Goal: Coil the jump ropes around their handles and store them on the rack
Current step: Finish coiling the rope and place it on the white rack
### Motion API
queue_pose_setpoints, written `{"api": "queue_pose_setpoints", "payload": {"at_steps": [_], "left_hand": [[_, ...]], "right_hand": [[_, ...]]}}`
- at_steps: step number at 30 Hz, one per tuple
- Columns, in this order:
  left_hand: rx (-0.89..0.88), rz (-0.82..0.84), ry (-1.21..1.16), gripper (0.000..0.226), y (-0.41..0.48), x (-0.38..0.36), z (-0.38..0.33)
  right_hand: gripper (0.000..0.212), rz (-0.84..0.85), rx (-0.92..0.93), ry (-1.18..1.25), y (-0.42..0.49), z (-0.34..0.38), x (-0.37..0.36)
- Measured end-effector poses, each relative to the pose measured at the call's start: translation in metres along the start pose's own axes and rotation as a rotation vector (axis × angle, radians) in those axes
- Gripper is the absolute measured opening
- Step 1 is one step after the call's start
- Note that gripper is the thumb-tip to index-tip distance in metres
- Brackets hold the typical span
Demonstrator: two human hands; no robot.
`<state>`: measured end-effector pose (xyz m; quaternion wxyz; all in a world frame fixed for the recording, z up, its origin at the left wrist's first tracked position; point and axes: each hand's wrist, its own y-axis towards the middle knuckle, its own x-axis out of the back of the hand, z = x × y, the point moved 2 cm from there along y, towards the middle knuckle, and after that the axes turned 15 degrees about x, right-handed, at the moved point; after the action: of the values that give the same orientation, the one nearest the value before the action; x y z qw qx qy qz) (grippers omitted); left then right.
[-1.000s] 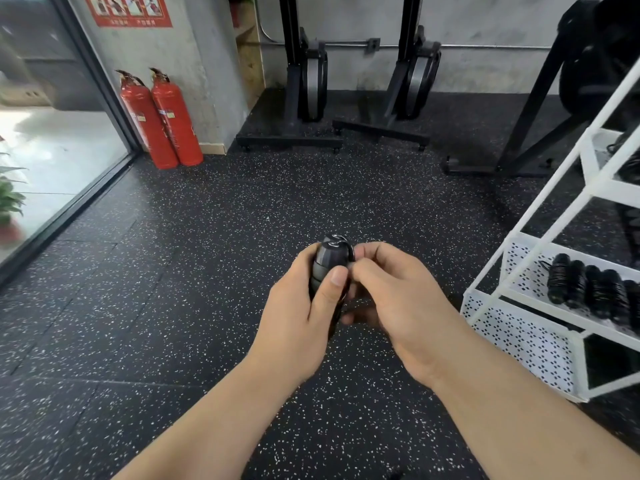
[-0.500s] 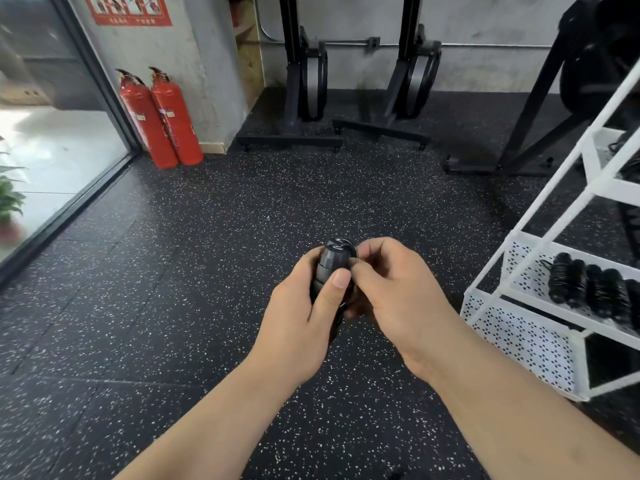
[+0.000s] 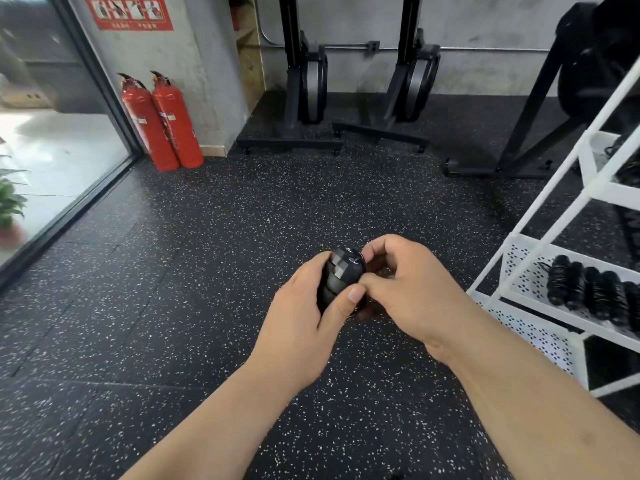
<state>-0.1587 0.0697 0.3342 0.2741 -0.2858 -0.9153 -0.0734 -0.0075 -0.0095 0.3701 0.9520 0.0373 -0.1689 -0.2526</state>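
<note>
I am seeing the left hand (image 3: 304,317) gripping the coiled jump rope (image 3: 341,277) upright, the right hand (image 3: 415,292) pinching at its side, possibly the rope end. The right fingers (image 3: 379,247) are curling tighter than before, with the rack (image 3: 540,220) standing to the right.

The right grip (image 3: 412,292) has pulled its fingers back off the top of the rope bundle (image 3: 341,275) and curled them tighter beside it, baring the bundle's end. It and the left grip (image 3: 301,327) now sit slightly lower and further right.
</note>
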Motion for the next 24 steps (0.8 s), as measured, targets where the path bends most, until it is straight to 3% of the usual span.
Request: {"api": "queue_pose_setpoints", "payload": {"at_steps": [3, 6, 10, 15, 18, 24], "left_hand": [[0.1, 0.034, -0.163, 0.034, 0.0, -0.001, -0.004], [0.167, 0.051, -0.409, 0.046, 0.002, -0.003, -0.005], [0.297, 0.122, -0.614, 0.056, 0.002, -0.007, -0.011], [0.428, 0.227, -0.822, 0.058, 0.004, -0.001, -0.012], [0.444, 0.326, -0.831, 0.059, 0.001, -0.001, -0.012], [0.351, 0.361, -0.774, 0.07, 0.001, -0.001, -0.009]], "right_hand": [[0.023, -0.04, 0.025, 0.149, -0.003, 0.001, -0.005], [0.015, -0.153, 0.084, 0.299, -0.01, 0.006, -0.012], [0.009, -0.199, 0.27, 0.051, -0.019, 0.007, -0.022], [0.022, 0.01, 0.335, -0.095, -0.016, 0.013, -0.012], [0.017, -0.02, 0.301, -0.12, -0.014, 0.014, -0.007], [0.018, -0.127, 0.085, 0.226, -0.013, 0.014, -0.014]]}}
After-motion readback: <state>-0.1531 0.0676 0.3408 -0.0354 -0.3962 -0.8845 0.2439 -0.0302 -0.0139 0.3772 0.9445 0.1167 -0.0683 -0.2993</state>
